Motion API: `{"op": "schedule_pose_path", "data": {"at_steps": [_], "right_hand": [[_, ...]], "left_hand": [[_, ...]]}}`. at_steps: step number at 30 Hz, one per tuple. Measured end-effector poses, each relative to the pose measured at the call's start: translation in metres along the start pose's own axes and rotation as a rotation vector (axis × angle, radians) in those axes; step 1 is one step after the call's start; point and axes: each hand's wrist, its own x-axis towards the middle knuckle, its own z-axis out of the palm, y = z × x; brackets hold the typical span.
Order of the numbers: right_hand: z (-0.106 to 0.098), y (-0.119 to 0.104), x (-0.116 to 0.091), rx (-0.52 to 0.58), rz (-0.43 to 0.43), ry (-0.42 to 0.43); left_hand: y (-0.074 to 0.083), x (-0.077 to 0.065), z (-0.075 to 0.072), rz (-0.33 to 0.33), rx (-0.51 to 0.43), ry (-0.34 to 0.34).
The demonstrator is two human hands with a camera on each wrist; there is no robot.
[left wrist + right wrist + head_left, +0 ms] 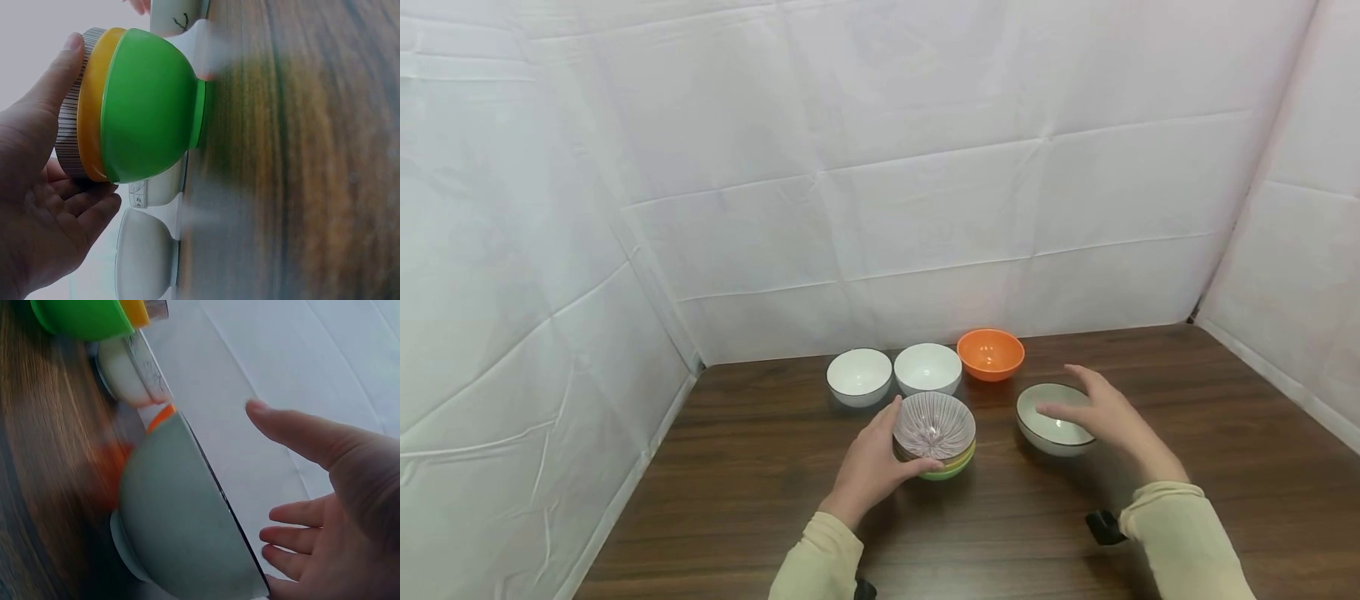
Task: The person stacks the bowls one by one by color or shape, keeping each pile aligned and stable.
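My left hand (874, 458) grips a stack of nested bowls from its left side, thumb on the near edge and fingers round the far one. On top is a bowl with dark thin stripes (934, 421); below it come a yellow bowl (94, 106) and a green bowl (150, 106), whose foot is right at the tabletop in the left wrist view. My right hand (1112, 421) hovers at the right of a pale grey-green bowl with a dark rim (1051, 443). Its thumb and fingers are spread above the rim, holding nothing.
Behind the stack stand two white bowls, one with a dark rim (859, 375) and another (928, 367) beside it. An orange bowl (991, 354) is at their right. White sheeting (925, 225) hangs behind and beside the dark wooden table (760, 467).
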Motion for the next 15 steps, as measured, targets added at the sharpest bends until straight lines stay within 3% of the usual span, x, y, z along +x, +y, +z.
{"op": "schedule_pose_path", "data": {"at_steps": [15], "right_hand": [[0.000, 0.014, -0.002, -0.031, 0.009, -0.162]], "left_hand": [[0.000, 0.001, 0.000, -0.017, -0.005, -0.008]]}}
